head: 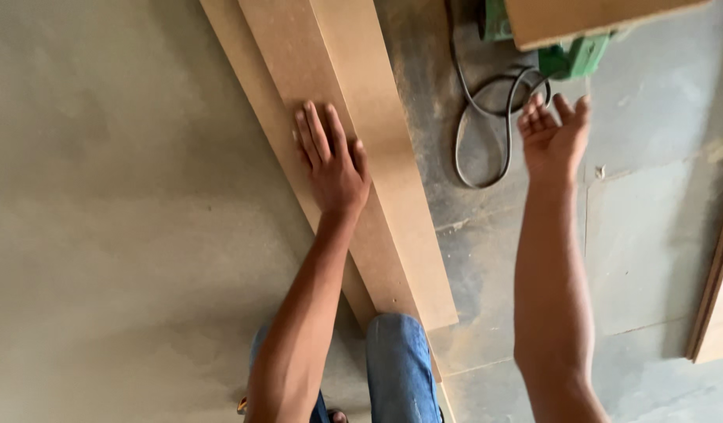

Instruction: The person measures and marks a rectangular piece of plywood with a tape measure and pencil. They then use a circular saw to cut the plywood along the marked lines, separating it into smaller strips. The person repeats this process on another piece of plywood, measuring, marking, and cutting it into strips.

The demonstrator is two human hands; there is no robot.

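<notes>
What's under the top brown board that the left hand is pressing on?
Under the top board lies a second brown board, its edge showing along the left side, on the concrete floor. The left hand rests flat on top. Anything beneath the lower board is covered.

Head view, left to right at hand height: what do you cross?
Bare grey floor → stacked brown boards with the left hand flat on them → looped grey power cord → right hand, open in the air → board edge leaning at far right.
</notes>
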